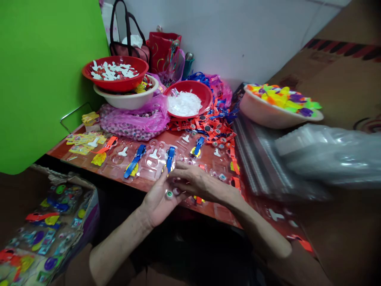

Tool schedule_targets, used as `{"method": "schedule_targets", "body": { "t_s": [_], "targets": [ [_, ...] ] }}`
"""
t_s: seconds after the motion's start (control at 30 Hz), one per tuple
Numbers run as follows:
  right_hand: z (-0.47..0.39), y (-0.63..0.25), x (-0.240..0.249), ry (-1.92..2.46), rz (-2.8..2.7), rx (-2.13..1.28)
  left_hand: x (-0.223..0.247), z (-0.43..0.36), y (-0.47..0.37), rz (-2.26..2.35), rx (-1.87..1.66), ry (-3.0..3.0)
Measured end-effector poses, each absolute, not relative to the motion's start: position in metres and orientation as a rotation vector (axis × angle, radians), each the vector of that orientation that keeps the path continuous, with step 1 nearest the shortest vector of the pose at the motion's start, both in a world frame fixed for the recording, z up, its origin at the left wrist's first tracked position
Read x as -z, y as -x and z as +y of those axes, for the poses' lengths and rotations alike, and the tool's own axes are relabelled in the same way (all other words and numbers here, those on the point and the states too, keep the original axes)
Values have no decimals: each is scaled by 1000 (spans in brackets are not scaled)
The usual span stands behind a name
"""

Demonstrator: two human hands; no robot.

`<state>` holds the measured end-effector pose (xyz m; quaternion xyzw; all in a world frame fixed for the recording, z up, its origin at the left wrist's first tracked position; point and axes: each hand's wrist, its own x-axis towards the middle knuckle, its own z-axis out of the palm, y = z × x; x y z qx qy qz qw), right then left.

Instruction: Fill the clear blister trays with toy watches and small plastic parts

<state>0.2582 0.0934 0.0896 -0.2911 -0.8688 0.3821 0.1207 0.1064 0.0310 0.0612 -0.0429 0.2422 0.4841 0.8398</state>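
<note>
My left hand [157,206] is cupped palm up and holds several small toy eyeballs [169,195], one with a green iris. Over that palm reaches my right hand [192,178], its fingers stretched out and slightly apart, close to the eyeballs; the fingertips are partly hidden. Beyond the hands lie clear plastic blister trays [149,169] in a row. Some hold a blue toy watch [135,161], a yellow piece [99,159] or a white T-shaped piece [123,151]. Loose eyeballs [222,177] lie among the trays on the right.
Behind the trays stand a red bowl of white pieces [143,81], a pink bag of eyeballs [133,123], another red bowl [205,93] and piled orange watch straps [214,127]. Stacked clear trays [262,159] and a colourful bowl [268,113] are at right; a filled carton [89,214] at lower left.
</note>
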Motion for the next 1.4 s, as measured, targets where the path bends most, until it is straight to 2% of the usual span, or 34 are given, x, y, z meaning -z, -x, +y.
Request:
{"method": "schedule_targets", "body": {
  "t_s": [0.1,0.27,0.63,0.97,1.23,1.4],
  "targets": [
    [99,-265,-78,907,-2439,-1133,-61,30,-106,512,-1022,84],
    [107,-276,-63,959,-2108,-1399,-59,28,-104,483,-975,98],
    [116,-276,-58,946,-2265,-1181,-47,28,-107,489,-942,45],
    [159,-279,-55,1072,-2209,-1326,-53,45,-106,592,-944,112],
    [207,-294,-52,1164,-2163,-1148,-50,50,-103,643,-940,153],
    [236,-324,-42,1255,-2184,-858,-46,42,-104,598,-939,162]
  ]
}}
